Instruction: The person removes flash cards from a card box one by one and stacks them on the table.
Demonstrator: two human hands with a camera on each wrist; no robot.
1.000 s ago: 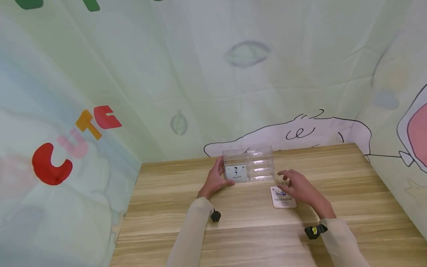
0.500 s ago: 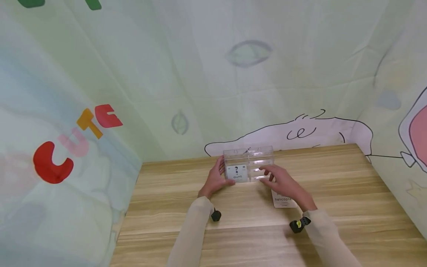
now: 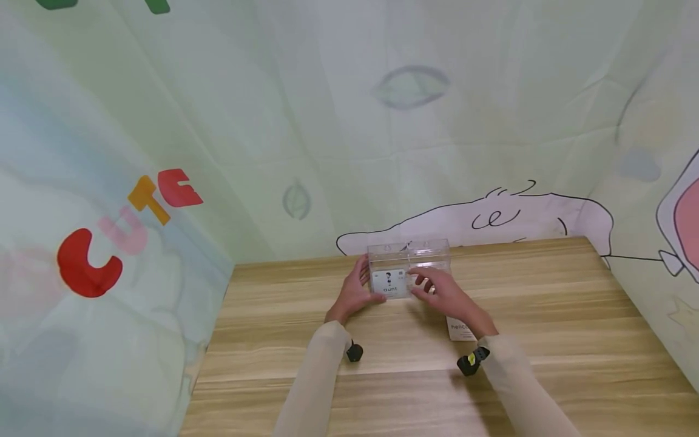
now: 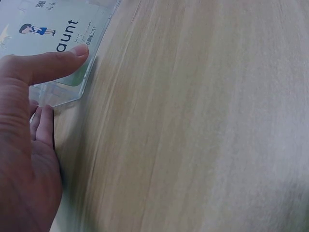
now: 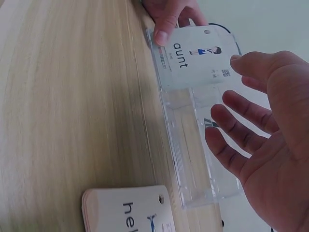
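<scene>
A clear plastic box (image 3: 428, 246) with compartments stands near the back edge of the table. In its left compartment is a flashcard (image 3: 389, 285) reading "aunt". My left hand (image 3: 354, 292) holds the box's left end, thumb over the front and the other fingers around the side. In front of the right compartment is my right hand (image 3: 443, 298), its fingers spread and loosely bent near the card's right edge. Nothing shows between those fingers in the right wrist view; whether a fingertip touches the card I cannot tell. That view shows the right compartment bare.
A stack of cards (image 5: 128, 208) with a hole in one corner lies on the wooden table (image 3: 404, 388), front right of the box. My right hand and wrist partly cover it in the head view. A printed fabric backdrop (image 3: 327, 121) rises behind the table.
My right hand has moved left, from above the card stack to the front of the box beside the "aunt" card. My left hand keeps its hold on the box.
</scene>
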